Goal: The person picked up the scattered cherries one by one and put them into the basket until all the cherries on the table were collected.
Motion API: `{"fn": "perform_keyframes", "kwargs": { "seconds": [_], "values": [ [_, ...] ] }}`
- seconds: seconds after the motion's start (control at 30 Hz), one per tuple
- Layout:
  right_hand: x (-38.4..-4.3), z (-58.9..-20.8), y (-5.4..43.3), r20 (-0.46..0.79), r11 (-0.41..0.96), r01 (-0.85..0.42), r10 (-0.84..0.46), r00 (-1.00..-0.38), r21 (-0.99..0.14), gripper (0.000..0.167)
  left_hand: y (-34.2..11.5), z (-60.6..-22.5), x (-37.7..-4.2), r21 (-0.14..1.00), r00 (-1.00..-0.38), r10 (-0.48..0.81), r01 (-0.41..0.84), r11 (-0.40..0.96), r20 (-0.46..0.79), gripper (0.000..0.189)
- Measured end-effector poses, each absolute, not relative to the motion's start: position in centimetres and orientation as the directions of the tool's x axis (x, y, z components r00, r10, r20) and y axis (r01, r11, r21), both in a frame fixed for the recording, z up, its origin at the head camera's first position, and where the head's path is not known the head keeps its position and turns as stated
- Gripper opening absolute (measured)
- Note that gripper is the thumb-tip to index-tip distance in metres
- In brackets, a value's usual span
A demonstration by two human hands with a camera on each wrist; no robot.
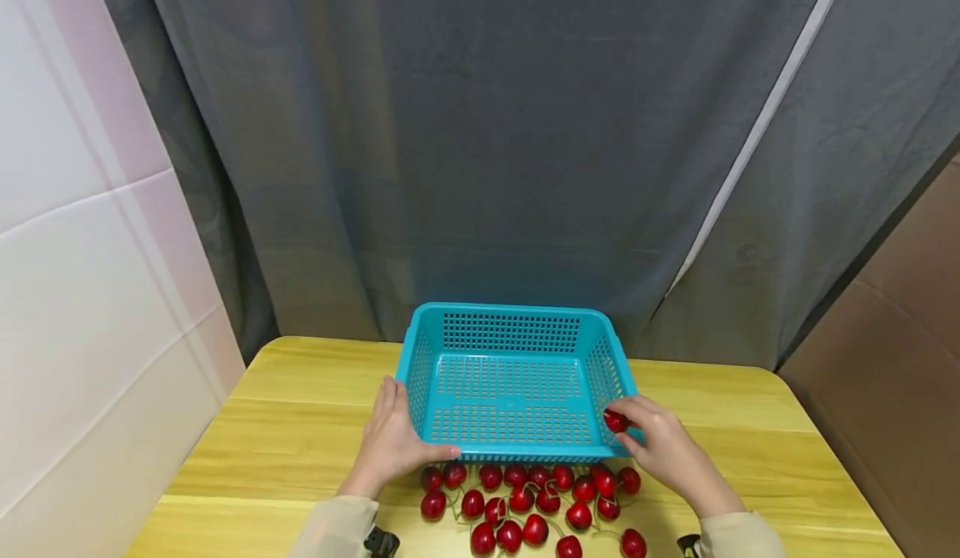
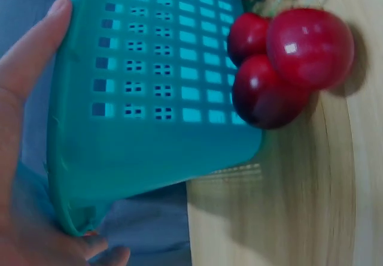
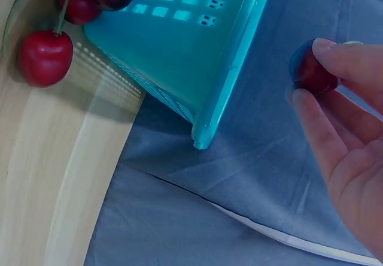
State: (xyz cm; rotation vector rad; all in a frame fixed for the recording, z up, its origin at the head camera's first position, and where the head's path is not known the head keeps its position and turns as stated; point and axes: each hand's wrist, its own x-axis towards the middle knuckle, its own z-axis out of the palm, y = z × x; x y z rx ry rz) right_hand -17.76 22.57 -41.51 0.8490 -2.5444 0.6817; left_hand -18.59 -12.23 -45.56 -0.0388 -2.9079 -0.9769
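A teal plastic basket (image 1: 510,449) with perforated walls stands on the table, its floor bare. My left hand (image 1: 395,437) grips its front left corner, with the thumb along the front rim and the fingers against the left side. In the left wrist view that thumb (image 2: 36,47) lies at the rim. A dark red cherry (image 3: 312,68) is pinched between the thumb and fingers of my right hand (image 1: 660,444), above the basket's front right corner. Several red cherries (image 1: 535,530), many with green stems, lie in loose rows before the basket.
The light wooden table (image 1: 300,408) ends just behind the basket at a grey curtain (image 1: 487,166). A white panel (image 1: 97,249) borders the left, and a brown board (image 1: 885,341) the right. In the left wrist view, cherries (image 2: 269,92) sit close against the basket's front wall.
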Motion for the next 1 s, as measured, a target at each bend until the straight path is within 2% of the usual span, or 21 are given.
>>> {"fn": "perform_keyframes", "kwargs": {
  "seconds": [0.27,0.63,1.0],
  "values": [
    [-18.0,-41.4,22.4,0.472,0.679,-0.656,-0.484,-0.737,-0.329,0.037,-12.4,-45.2,-19.5,0.527,-0.977,0.118,0.195,0.827,0.175,0.132],
    [-18.5,-41.6,22.4,0.392,0.669,-0.643,-0.515,-0.762,-0.372,0.033,-12.1,-45.6,-19.8,0.526,-0.984,0.094,0.16,0.835,0.15,0.128],
    [-21.4,-40.8,21.5,0.279,0.679,-0.632,-0.567,-0.775,-0.374,0.03,-12.0,-45.7,-19.9,0.526,-0.987,0.087,0.147,0.838,0.136,0.13]
  ]
}}
